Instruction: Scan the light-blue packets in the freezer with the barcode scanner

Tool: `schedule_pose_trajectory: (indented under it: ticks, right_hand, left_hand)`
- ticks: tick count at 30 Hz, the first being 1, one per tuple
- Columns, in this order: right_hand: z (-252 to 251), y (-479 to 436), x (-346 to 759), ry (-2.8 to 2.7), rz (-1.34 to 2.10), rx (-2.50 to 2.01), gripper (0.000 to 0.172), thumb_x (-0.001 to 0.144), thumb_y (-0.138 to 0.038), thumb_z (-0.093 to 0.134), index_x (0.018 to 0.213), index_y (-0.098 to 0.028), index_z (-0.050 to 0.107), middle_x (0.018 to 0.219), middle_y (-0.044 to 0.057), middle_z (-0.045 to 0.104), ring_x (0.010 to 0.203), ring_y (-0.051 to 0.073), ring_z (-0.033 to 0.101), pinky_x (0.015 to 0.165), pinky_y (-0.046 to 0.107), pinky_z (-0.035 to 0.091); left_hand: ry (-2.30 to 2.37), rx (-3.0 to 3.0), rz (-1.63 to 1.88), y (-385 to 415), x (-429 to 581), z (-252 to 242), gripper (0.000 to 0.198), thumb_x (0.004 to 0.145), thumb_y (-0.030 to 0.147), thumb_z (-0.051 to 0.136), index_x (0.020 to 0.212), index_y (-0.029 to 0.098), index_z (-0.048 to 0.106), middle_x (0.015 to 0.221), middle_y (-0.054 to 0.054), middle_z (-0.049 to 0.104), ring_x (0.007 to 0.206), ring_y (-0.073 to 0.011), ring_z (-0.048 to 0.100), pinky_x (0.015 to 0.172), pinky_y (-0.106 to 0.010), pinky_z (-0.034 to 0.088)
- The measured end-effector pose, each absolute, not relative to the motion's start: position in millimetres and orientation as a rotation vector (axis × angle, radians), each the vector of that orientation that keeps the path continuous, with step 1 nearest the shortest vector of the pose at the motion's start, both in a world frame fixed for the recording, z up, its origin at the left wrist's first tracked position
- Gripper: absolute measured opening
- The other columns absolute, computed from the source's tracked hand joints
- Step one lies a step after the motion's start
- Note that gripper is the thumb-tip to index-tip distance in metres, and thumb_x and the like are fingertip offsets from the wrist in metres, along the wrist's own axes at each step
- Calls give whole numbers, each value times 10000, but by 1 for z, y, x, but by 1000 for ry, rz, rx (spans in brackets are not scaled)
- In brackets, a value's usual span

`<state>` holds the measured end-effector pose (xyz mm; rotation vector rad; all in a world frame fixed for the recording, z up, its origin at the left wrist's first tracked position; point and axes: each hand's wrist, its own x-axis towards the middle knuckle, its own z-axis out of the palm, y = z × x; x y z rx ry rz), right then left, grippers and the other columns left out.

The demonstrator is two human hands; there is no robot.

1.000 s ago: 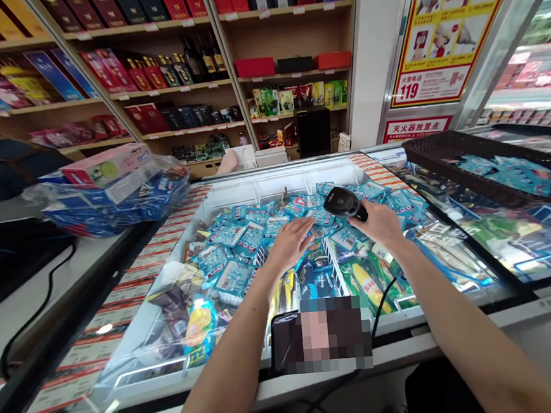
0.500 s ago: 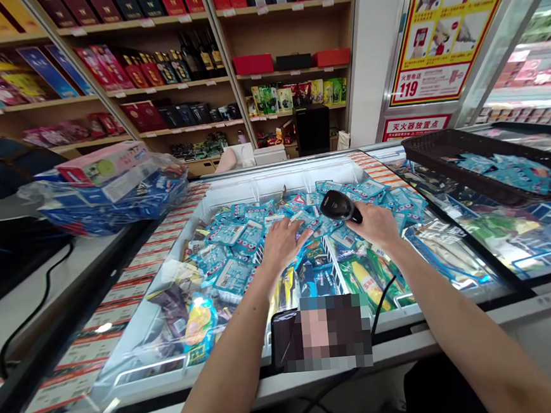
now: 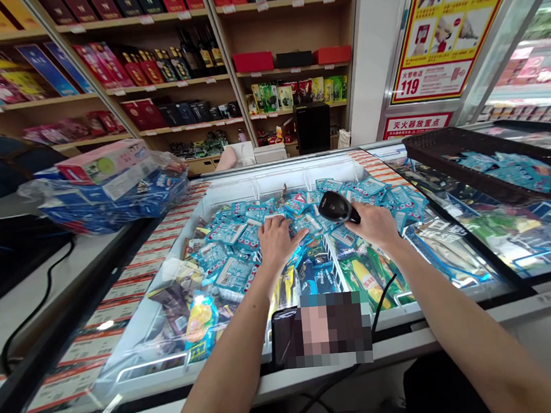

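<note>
My right hand point(image 3: 371, 225) is shut on a black handheld barcode scanner point(image 3: 338, 207), whose head points to the left over the freezer. My left hand point(image 3: 276, 243) rests palm down on a heap of blue-and-white foil packets point(image 3: 227, 233) inside a glass-topped chest freezer point(image 3: 274, 184). I cannot see it gripping any packet. A black cable point(image 3: 385, 293) runs down from the scanner toward the near freezer edge. Yellow-and-green corn packs point(image 3: 365, 282) lie in the neighbouring compartment below my right hand.
A pixelated patch covers a black object point(image 3: 286, 336) at the near freezer edge. A dark woven basket point(image 3: 482, 165) with blue packets sits on the right. A plastic-wrapped blue bundle point(image 3: 107, 191) lies on a white counter at left. Wooden shelves of boxes and bottles stand behind.
My left hand has shifted slightly left and settled on the packets. The scanner in my right hand has moved a little to the left.
</note>
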<state>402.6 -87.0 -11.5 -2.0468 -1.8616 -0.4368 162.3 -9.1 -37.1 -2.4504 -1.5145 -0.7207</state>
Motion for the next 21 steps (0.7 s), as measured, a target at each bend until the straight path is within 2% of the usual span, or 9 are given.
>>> schedule_pose_trajectory:
  ticks: [5, 9, 17, 21]
  right_hand:
    - [-12, -88, 400, -1905, -426, -1982, 312, 820, -434, 473, 1012, -218, 589, 862, 57, 684, 746, 215, 626, 595, 273, 363]
    - [-14, -89, 399, -1941, -434, -1897, 328, 823, -445, 467, 1023, -216, 590, 898, 54, 685, 756, 204, 624, 599, 264, 359]
    - [-15, -89, 400, -1982, -427, -1830, 344, 818, -455, 484, 1038, -211, 585, 906, 48, 682, 775, 199, 623, 603, 260, 356]
    - [-16, -89, 400, -1993, -441, -1813, 329, 818, -448, 485, 1025, -214, 588, 894, 42, 681, 763, 198, 621, 596, 260, 348]
  left_hand:
    - [-1527, -2449, -764, -10, 163, -32, 528, 794, 625, 428, 1113, 218, 536, 1194, -109, 548, 1140, -293, 440, 930, -415, 327]
    - [-1535, -2426, -802, -12, 162, -30, 476, 822, 586, 410, 1106, 218, 511, 1200, -107, 555, 1148, -289, 448, 950, -419, 306]
    - [-1655, -2318, -854, -11, 158, -32, 450, 845, 535, 406, 1132, 195, 467, 1126, -108, 609, 1124, -271, 502, 1080, -513, 118]
    - [-1705, -2331, -875, -7, 156, -36, 463, 839, 546, 412, 1138, 195, 440, 1133, -121, 606, 1188, -278, 459, 1077, -529, 126]
